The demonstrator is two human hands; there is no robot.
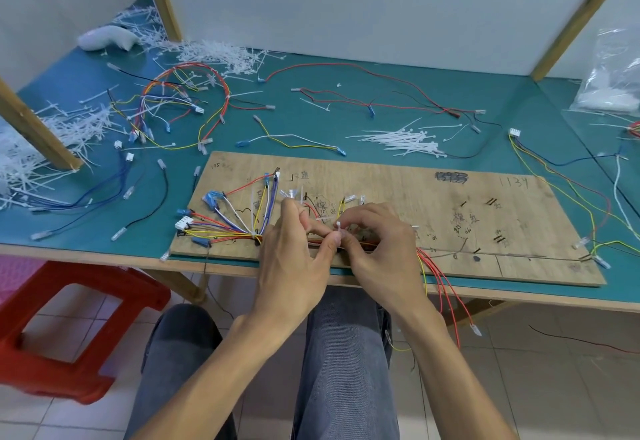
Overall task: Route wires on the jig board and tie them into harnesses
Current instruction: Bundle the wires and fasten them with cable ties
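A white cable tie stands up from the wire bundle at the near edge of the jig board, roughly at the middle of the board's length. Both hands meet on it. The left hand has its thumb and forefinger curled in and pinching the tie from the left. The right hand has its fingers bent and pinches the tie from the right, fingertips touching those of the left hand. The bundle runs along the board under the fingers, and how far the tie is drawn tight cannot be told

Left of the hands the bundle fans out into blue, white, yellow and red wires ending in blue and white connectors. To the right, red wires hang off the table edge toward the person's knees

The board lies on a green table. Behind it lies a small heap of loose ties, with a tied harness further left and single wires scattered between. Piles of white tie offcuts lie at the far left, a clear plastic bag at the far right. A red stool stands on the tiled floor beside the person's left leg
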